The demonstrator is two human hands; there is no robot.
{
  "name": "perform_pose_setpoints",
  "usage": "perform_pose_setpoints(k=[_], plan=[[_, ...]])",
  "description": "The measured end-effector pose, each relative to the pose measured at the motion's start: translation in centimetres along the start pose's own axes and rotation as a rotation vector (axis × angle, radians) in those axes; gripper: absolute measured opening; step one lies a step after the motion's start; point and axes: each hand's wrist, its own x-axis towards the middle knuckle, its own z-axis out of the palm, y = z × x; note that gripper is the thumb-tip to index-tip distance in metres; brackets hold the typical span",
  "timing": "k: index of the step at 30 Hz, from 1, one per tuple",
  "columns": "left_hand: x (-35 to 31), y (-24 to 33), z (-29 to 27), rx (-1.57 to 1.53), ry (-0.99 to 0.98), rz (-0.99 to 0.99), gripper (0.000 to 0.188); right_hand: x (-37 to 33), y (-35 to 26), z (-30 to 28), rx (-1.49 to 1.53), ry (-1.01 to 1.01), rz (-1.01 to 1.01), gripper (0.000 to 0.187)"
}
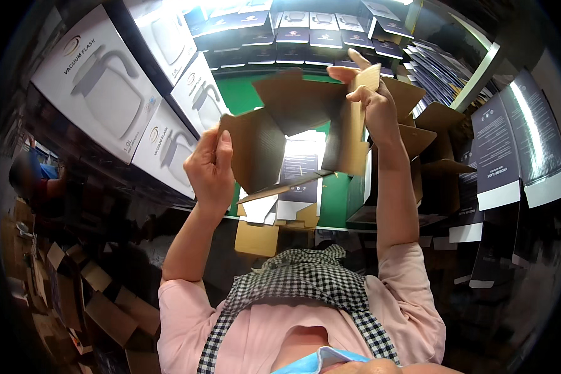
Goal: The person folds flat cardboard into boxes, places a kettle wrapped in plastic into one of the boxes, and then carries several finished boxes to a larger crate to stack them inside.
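Between my hands, above the green tabletop [336, 202], an opened-out cardboard box [255, 149] shows its brown inside, with light coming through its middle. My left hand [210, 171] is closed on the box's left wall, thumb on the inner side. At the far right corner, my right hand [373, 93] grips a flap between bent fingers and thumb, while another finger points away. Beneath the box, flat dark-and-white printed cartons [300, 177] lie on the tabletop, partly hidden by the box's near wall.
Large white flask boxes [96, 81] are stacked at the left. Along the back stand rows of dark-and-white boxes [308, 37]. Open brown boxes [439, 149] crowd the right, beside folded dark cartons [511, 137]. More open boxes [112, 315] lie at the lower left. Another person [40, 177] is at the far left.
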Motion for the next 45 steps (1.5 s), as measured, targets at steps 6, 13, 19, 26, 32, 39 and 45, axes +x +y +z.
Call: perform_pose_setpoints(k=[6, 13, 19, 26, 32, 39, 45], plan=[[-1.7, -2.3, 1.2, -0.283, -0.205, -0.259, 0.048, -0.7, -2.2, 0.5, -0.088, -0.187, 0.050, 0.076], [1.5, -1.3, 3.7, -0.076, -0.012, -0.394, 0.050, -0.5, -0.4, 5.3, -1.330, -0.349, 0.012, 0.124], [0.8, -9.6, 5.6, 0.120, 0.108, -0.341, 0.034, -2.8, 8.2, 8.3, -1.308, -0.488, -0.130, 0.125], [-0.4, -14.3, 2.7, -0.542, 0.366, -0.601, 0.042, -4.5, 15.6, 7.1, -0.514, -0.752, -0.050, 0.070], [-0.6, -13.3, 1.6, 0.143, -0.382, -0.364, 0.071, -6.5, 15.8, 12.3, -0.717, -0.338, -0.081, 0.031], [-0.7, -16.0, 0.0, 0.658, -0.447, -0.421, 0.099, -9.2, 19.5, 12.8, -0.139, 0.049, 0.224, 0.042], [-0.7, -15.5, 1.5, 0.864, -0.358, -0.467, 0.064, -10.9, 27.3, 10.9, 0.106, 0.029, 0.755, 0.075]])
